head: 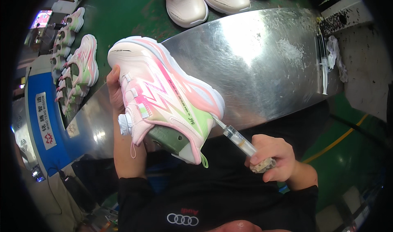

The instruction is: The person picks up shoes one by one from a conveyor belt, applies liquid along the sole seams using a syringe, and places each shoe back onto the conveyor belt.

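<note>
A pink, white and green sneaker (159, 90) with a dial lace closure is held up on its side by my left hand (115, 89), which grips it near the toe and is partly hidden behind it. A dark green shoe last (169, 138) fills its opening. My right hand (276, 156) grips a clear plastic syringe (241, 141) with whitish contents and a wrapped plunger end. The syringe's tapered tip meets the heel side, where the upper joins the sole; whether anything flows out cannot be told.
Beneath lies a scratched metal plate (276, 63). A second syringe (323, 66) lies at its right edge beside crumpled clear plastic (334, 55). Beige sneakers (187, 8) stand beyond the plate, and several pink and green sneakers (87, 60) line the left, near a blue panel (46, 121).
</note>
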Tool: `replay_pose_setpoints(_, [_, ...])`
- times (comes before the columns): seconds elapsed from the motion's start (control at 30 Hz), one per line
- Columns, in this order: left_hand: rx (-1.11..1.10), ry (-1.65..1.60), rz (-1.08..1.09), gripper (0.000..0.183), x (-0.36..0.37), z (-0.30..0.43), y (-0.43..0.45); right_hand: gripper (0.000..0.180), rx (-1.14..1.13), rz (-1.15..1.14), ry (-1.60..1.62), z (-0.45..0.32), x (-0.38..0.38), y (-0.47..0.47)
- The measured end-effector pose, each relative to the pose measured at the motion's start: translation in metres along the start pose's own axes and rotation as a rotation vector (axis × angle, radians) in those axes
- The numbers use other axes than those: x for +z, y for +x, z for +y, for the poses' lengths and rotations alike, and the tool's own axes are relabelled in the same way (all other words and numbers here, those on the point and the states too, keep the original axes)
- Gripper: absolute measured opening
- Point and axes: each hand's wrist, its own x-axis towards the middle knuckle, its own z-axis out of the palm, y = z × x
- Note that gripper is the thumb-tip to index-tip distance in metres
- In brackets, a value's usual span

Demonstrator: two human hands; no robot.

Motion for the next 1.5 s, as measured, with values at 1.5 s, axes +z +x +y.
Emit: replay_pose_setpoints(1.5, [-0.466, 0.019, 0.082, 0.084, 0.001, -0.068, -0.183, 0.027, 0.166, -0.069, -0.278, -0.043, 0.050, 0.014])
